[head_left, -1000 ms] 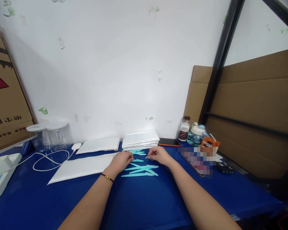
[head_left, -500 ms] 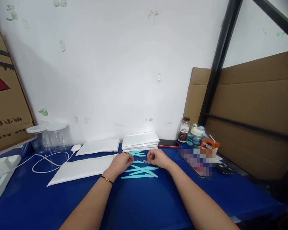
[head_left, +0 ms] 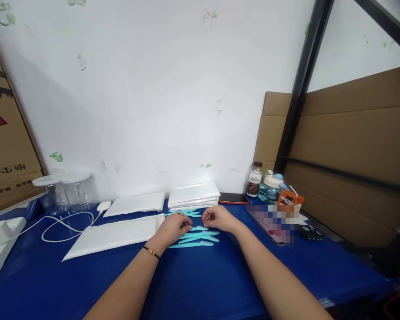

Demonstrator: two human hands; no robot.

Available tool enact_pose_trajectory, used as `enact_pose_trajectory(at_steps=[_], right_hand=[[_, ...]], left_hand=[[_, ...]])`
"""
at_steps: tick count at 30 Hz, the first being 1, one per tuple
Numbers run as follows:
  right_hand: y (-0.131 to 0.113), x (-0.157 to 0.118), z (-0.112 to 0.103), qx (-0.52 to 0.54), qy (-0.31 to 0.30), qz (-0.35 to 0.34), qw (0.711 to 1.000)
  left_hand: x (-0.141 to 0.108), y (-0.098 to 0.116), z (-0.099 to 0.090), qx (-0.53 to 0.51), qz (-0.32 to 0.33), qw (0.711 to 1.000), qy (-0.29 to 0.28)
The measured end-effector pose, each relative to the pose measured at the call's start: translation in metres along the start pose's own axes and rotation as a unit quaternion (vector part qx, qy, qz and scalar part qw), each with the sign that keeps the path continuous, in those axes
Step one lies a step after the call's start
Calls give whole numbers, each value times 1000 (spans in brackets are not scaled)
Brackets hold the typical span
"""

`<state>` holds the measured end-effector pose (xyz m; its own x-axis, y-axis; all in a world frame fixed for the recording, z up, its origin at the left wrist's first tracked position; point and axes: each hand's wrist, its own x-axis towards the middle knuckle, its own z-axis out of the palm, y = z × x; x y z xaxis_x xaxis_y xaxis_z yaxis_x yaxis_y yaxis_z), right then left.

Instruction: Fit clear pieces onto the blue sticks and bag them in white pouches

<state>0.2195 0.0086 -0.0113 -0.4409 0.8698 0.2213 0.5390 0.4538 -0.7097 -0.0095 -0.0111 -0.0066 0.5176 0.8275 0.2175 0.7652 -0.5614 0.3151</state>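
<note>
Several thin turquoise sticks (head_left: 196,244) lie on the blue table, some crossing each other, between and below my hands. My left hand (head_left: 180,226) is closed at the left end of one stick, its fingertips on it. My right hand (head_left: 216,218) has its fingers pinched together just right of that stick; anything between them is too small to make out. More turquoise sticks (head_left: 193,214) lie behind my hands, in front of a stack of white packets (head_left: 194,194).
A long white packet (head_left: 113,235) and another (head_left: 136,203) lie left. A white cable (head_left: 62,240), clear jars (head_left: 76,191) and a white device (head_left: 3,240) stand farther left. Right are a phone (head_left: 234,198), a brown bottle (head_left: 254,181), a blue bottle (head_left: 269,191) and an orange carton (head_left: 289,202).
My left hand has moved slightly right along the sticks. A small clear piece near my right fingertips no longer shows. The view has shifted a little.
</note>
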Motion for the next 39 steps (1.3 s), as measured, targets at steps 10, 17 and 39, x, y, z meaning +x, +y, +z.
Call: enact_pose_trajectory(at_steps=[10, 17, 39], right_hand=[[36, -2, -30, -196, 171, 131, 957], [39, 3, -17, -156, 129, 146, 968], [9, 5, 16, -19, -1, -11, 1000]], left_hand=[[0, -18, -2, 128, -27, 989, 69], [1, -13, -1, 155, -25, 984, 80], [6, 1, -1, 113, -5, 993, 34]])
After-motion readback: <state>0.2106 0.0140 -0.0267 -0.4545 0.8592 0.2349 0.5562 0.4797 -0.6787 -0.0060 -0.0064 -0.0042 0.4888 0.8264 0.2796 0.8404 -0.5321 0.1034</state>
